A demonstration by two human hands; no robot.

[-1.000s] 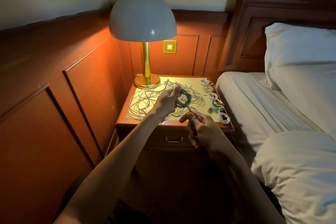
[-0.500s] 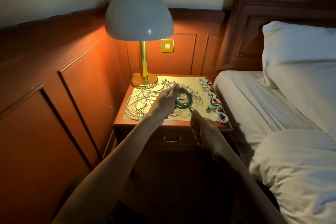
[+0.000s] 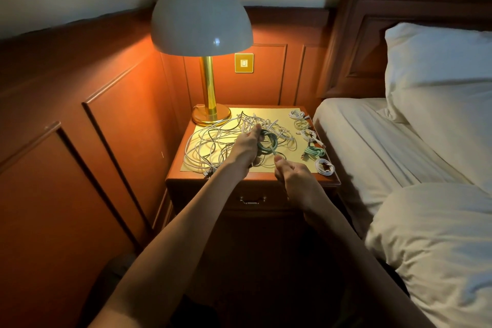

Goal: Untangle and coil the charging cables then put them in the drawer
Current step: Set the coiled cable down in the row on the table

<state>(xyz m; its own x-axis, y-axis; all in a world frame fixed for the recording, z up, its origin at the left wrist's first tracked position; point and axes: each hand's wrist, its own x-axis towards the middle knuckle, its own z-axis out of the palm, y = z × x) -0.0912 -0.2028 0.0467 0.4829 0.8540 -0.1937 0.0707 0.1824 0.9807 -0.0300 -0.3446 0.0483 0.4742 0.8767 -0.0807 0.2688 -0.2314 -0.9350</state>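
Cable (image 3: 270,141) (green coil) in left hand (image 3: 246,147)

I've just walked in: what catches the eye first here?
A glowing dome lamp stands at the back left of the nightstand, beside a white bed. Below it sprawls a tangle of white cables, over which the left hand holds a half-coiled green cable while the right hand pinches its tail. Five finished coils line the nightstand's right edge.

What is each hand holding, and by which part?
The left hand grips the green cable by its coiled loops; the right hand pinches its loose tail.
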